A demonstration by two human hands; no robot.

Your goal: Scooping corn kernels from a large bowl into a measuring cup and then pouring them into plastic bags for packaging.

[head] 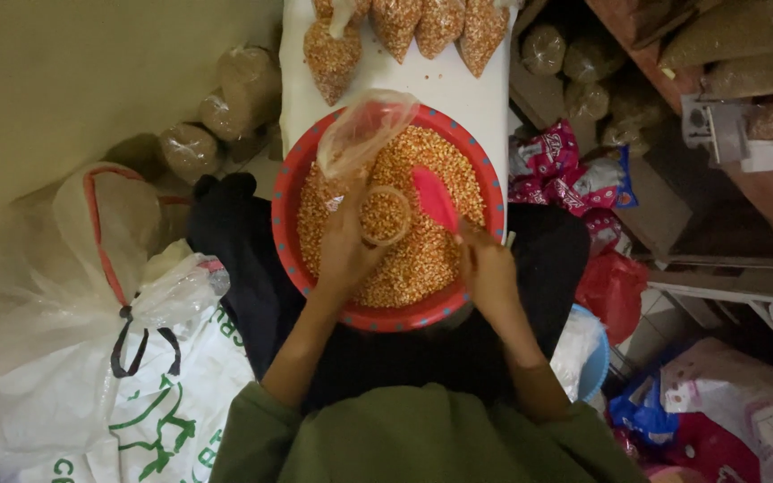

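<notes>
A red basin (290, 192) full of yellow corn kernels (427, 250) rests before me. My left hand (344, 246) holds a clear plastic bag (364, 130) by its mouth, together with a clear round ring or cup (386, 215) over the kernels. My right hand (487, 268) grips a pink scoop (434, 199) whose blade lies on the corn next to the ring.
Several filled bags of kernels (331, 58) lie on the white table (485, 98) beyond the basin. Large white sacks (91, 358) stand at my left. Red and pink packets (552, 165) and wooden shelves with bags (735, 63) are at my right.
</notes>
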